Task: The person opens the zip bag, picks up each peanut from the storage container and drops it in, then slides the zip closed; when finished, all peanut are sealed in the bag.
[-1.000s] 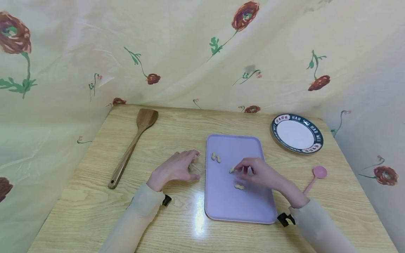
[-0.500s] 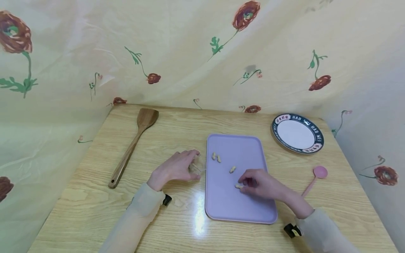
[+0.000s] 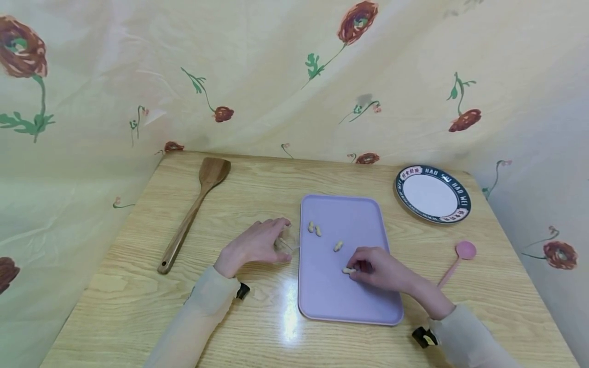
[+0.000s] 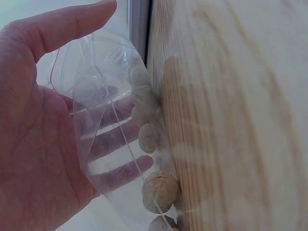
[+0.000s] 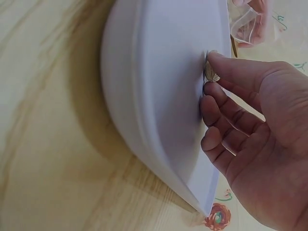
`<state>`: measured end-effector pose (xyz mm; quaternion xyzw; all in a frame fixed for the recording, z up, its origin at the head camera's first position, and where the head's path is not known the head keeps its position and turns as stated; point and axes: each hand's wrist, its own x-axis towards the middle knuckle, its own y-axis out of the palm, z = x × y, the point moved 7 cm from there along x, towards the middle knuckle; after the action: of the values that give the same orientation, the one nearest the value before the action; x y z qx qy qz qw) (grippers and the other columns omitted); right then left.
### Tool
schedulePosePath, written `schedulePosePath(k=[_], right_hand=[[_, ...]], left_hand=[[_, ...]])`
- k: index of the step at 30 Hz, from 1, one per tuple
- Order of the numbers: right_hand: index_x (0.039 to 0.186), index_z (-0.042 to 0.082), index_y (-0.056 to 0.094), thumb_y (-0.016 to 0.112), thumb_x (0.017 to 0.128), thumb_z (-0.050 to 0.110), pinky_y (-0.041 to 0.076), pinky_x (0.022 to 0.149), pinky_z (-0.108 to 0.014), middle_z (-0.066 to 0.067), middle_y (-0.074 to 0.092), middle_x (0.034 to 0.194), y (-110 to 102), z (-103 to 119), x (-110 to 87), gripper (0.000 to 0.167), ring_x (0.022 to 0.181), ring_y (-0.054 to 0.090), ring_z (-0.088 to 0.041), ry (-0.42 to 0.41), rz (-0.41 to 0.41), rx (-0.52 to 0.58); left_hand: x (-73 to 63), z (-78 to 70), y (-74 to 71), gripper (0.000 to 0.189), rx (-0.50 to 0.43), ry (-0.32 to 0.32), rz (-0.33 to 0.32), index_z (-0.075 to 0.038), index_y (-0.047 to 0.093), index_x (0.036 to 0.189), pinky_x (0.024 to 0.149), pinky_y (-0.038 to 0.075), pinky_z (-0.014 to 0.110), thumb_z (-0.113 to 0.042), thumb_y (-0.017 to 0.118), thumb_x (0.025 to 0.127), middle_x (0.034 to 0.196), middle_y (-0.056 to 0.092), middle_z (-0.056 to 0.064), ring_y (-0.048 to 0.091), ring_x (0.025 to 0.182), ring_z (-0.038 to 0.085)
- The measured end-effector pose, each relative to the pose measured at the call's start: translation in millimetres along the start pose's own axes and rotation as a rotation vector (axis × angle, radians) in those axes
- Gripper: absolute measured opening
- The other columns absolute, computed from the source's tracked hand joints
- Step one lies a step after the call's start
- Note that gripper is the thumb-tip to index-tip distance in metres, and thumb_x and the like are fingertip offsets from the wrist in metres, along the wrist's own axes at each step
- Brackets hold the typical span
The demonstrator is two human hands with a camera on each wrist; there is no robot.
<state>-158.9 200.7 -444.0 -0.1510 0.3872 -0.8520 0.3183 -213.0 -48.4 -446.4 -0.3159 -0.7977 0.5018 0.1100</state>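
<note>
My left hand (image 3: 259, 243) curves its thumb and fingers round a clear zip-top plastic bag (image 4: 113, 65) beside the tray's left edge. Unshelled peanuts (image 4: 160, 190) lie inside the bag along its bottom. My right hand (image 3: 379, 268) is low over the lilac tray (image 3: 342, 301). Between its thumb and index finger it pinches a single peanut (image 5: 210, 73) near the tray's middle, one end showing in the head view. Up and to the left of it lies one loose peanut (image 3: 338, 246), and two more peanuts (image 3: 314, 228) sit side by side near the tray's left rim.
A wooden spatula (image 3: 193, 214) lies on the table at the left. At the back right is a white plate (image 3: 432, 196) with a dark lettered rim. A pink spoon (image 3: 466, 250) rests right of the tray, its handle partly behind the right arm. Floral cloth (image 3: 276, 92) hangs behind.
My right hand has left the middle peanut, moved a little toward me and closed its fingertips on the nearer peanut. The left hand and bag have stayed in place.
</note>
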Motion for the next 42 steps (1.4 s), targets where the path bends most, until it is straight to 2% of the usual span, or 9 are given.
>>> schedulePosePath(k=[17, 26, 34, 42], right_hand=[[0.095, 0.012, 0.073, 0.076, 0.087, 0.004, 0.046, 0.059, -0.024, 0.007, 0.064, 0.088, -5.5, -0.4, -1.5, 0.012, 0.071, 0.052, -0.005, 0.002, -0.011, 0.002], [0.096, 0.012, 0.074, 0.076, 0.085, 0.002, 0.048, 0.06, -0.026, 0.006, 0.065, 0.089, -15.2, 4.3, 5.8, 0.015, 0.072, 0.053, -0.005, -0.031, -0.036, -0.05], [0.098, 0.012, 0.074, 0.073, 0.085, -0.003, 0.05, 0.063, -0.03, 0.003, 0.066, 0.095, -27.2, 9.0, 21.3, 0.019, 0.077, 0.055, -0.007, -0.043, -0.029, -0.068], [0.098, 0.01, 0.075, 0.074, 0.086, -0.004, 0.051, 0.063, -0.036, 0.002, 0.066, 0.094, -39.2, 25.2, 50.7, 0.018, 0.077, 0.057, -0.009, -0.084, -0.039, -0.089]], left_hand=[[0.2, -0.3, 0.7, 0.08, -0.014, -0.016, 0.004, -0.011, 0.043, 0.146, 0.108, 0.035, 0.052, -0.047, 0.076, 0.084, 0.131, 0.059, 0.005, 0.052, 0.124, 0.023], [-1.2, -3.0, -1.8, 0.078, -0.038, 0.005, -0.002, -0.01, 0.043, 0.145, 0.105, 0.038, 0.05, -0.045, 0.076, 0.084, 0.125, 0.061, 0.006, 0.055, 0.117, 0.023], [-0.5, -2.4, -1.1, 0.079, -0.033, -0.002, 0.0, -0.012, 0.042, 0.147, 0.107, 0.036, 0.051, -0.048, 0.075, 0.084, 0.125, 0.062, 0.005, 0.055, 0.118, 0.021], [-0.6, -2.7, -1.0, 0.08, -0.029, -0.002, 0.0, -0.013, 0.041, 0.147, 0.108, 0.035, 0.051, -0.048, 0.075, 0.083, 0.126, 0.061, 0.005, 0.054, 0.12, 0.021]])
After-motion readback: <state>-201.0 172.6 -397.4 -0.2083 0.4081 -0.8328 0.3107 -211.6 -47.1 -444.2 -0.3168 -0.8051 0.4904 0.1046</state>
